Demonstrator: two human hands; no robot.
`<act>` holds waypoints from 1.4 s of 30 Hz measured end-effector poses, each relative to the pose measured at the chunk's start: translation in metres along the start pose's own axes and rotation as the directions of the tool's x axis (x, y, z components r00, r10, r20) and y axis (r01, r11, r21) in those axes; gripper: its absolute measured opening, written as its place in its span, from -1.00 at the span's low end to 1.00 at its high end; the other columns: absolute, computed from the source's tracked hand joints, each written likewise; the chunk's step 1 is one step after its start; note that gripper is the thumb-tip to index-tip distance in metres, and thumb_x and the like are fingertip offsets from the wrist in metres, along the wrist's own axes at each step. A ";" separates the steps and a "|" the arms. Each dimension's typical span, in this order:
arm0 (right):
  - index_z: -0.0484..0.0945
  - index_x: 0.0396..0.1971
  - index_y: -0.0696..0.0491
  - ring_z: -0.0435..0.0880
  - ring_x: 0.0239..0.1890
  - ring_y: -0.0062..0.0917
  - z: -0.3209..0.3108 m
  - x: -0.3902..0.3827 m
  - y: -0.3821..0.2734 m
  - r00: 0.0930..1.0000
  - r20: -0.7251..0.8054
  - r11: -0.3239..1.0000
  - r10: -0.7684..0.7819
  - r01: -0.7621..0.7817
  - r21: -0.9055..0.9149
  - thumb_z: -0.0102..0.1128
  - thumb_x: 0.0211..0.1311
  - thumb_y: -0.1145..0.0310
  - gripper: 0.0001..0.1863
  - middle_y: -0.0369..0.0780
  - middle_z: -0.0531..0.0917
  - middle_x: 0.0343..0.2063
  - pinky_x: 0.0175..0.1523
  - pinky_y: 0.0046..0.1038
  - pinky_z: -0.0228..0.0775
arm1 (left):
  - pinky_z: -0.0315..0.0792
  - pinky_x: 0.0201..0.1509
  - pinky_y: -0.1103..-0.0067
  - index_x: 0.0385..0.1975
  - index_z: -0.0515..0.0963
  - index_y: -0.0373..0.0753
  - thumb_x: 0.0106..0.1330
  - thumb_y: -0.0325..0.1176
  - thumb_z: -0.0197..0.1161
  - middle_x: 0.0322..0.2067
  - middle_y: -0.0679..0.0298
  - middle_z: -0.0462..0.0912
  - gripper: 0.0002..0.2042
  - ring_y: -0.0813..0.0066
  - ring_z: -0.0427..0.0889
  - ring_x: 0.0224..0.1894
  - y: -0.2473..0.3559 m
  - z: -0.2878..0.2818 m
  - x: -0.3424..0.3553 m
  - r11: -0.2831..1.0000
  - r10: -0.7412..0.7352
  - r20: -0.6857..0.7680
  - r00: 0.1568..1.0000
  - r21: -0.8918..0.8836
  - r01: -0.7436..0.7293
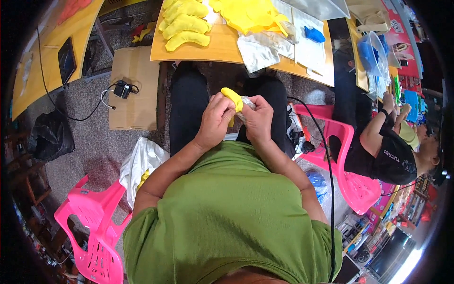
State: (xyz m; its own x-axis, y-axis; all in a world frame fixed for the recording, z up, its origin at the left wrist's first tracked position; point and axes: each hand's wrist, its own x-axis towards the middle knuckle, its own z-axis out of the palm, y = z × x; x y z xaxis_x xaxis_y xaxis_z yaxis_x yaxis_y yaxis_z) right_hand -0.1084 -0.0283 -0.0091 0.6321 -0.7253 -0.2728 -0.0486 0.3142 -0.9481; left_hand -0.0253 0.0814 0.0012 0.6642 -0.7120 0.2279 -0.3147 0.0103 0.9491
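Note:
Above my lap, both hands meet around a small yellow cloth piece [231, 96] shaped like a banana end. My left hand [213, 122] is closed on it, its thumb and fingers pinching the fabric. My right hand [258, 119] is closed too, with a whitish, crumpled wad [248, 103] between its fingers at the yellow piece's side. Whether that wad is stuffing or plastic film, I cannot tell. Beyond my knees, several plump yellow cloth bananas [188, 40] lie in a row on the wooden table [222, 53], beside a pile of flat yellow cloth pieces [250, 15].
A blue bundle [314, 34] and a clear plastic bag [259, 51] lie on the table. Pink chairs [97, 222] stand at left and right [347, 175]. A black cable [331, 199] runs past my right side. At right, a person in black [378, 151] sits working.

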 end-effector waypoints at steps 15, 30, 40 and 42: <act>0.49 -0.63 0.16 0.37 -0.58 -0.79 -0.005 0.006 -0.001 0.995 0.091 0.992 0.033 -0.021 -0.123 0.20 0.03 0.55 -0.89 -0.39 0.50 -0.64 -0.51 -0.66 0.21 | 0.29 -0.26 0.49 -0.51 0.33 -0.30 0.11 -0.38 0.29 -0.47 0.22 0.31 -0.77 0.31 0.34 -0.37 -0.026 -0.002 0.006 0.997 -0.069 0.099 0.993 0.035 0.065; 0.45 -0.70 0.13 0.31 -0.60 -0.81 0.005 0.010 0.022 0.992 -0.123 0.998 -0.032 0.025 -0.057 0.25 0.02 0.53 -0.80 -0.44 0.45 -0.68 -0.50 -0.66 0.16 | 0.31 -0.26 0.35 -0.51 0.34 -0.22 -0.08 -0.32 0.26 -0.48 0.17 0.34 -0.77 0.20 0.43 -0.30 -0.005 0.010 0.028 0.690 0.024 -0.091 0.996 0.722 0.050; 0.48 -0.63 0.17 0.37 -0.56 -0.77 -0.001 0.017 0.027 0.971 -0.112 0.939 -0.210 0.168 -0.300 0.26 0.01 0.51 -0.85 -0.38 0.50 -0.65 -0.44 -0.63 0.27 | 0.32 -0.32 0.39 -0.59 0.37 -0.22 0.01 -0.35 0.21 -0.49 0.20 0.36 -0.85 0.23 0.41 -0.38 -0.017 0.014 0.021 0.752 0.224 -0.099 0.970 0.651 -0.107; 0.48 -0.61 0.17 0.39 -0.56 -0.75 -0.002 0.018 0.027 0.966 -0.093 0.913 -0.240 0.192 -0.360 0.26 -0.01 0.52 -0.87 -0.35 0.51 -0.65 -0.43 -0.61 0.29 | 0.32 -0.32 0.39 -0.55 0.41 -0.24 0.00 -0.41 0.22 -0.48 0.21 0.39 -0.88 0.23 0.42 -0.38 -0.008 0.014 0.021 0.760 0.236 -0.079 0.969 0.636 -0.133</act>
State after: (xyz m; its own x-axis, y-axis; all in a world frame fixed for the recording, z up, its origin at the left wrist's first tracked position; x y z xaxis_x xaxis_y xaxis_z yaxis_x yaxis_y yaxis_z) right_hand -0.1002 -0.0337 -0.0398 0.5501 -0.8335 -0.0515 -0.2018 -0.0729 -0.9767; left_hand -0.0181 0.0569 -0.0048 0.6225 -0.6319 0.4616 -0.7590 -0.3436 0.5531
